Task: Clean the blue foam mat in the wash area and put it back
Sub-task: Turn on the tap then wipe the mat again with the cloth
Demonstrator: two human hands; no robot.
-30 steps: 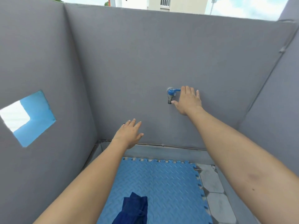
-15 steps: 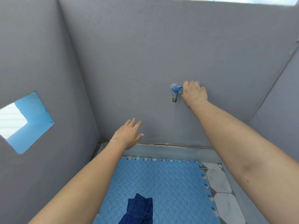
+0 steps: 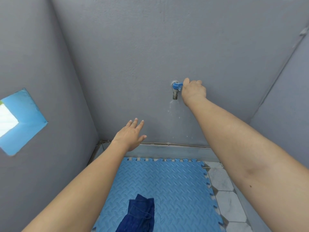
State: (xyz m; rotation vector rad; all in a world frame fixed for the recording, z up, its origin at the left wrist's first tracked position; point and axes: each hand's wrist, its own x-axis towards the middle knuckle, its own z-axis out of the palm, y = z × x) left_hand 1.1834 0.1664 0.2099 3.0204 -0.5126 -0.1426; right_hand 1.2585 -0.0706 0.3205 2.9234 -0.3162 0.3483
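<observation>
A: Where's the right hand (image 3: 194,92)?
B: It's raised to the gray wall (image 3: 150,56), and its fingers are closed on the blue handle of the tap (image 3: 175,89). Water drops are seen on the wall just below the tap.
A: And the left hand (image 3: 129,136)?
B: It's held out flat, fingers spread, w/ nothing in it. It's lower than the right hand and off to its left.
A: Where's the blue foam mat (image 3: 167,190)?
B: It's laid flat on the floor, below & between both hands, its far edge near the wall. A dark blue cloth (image 3: 138,215) is lying on its near part, under the left hand. White floor tiles (image 3: 225,195) are seen beside the mat, under the right arm.
</observation>
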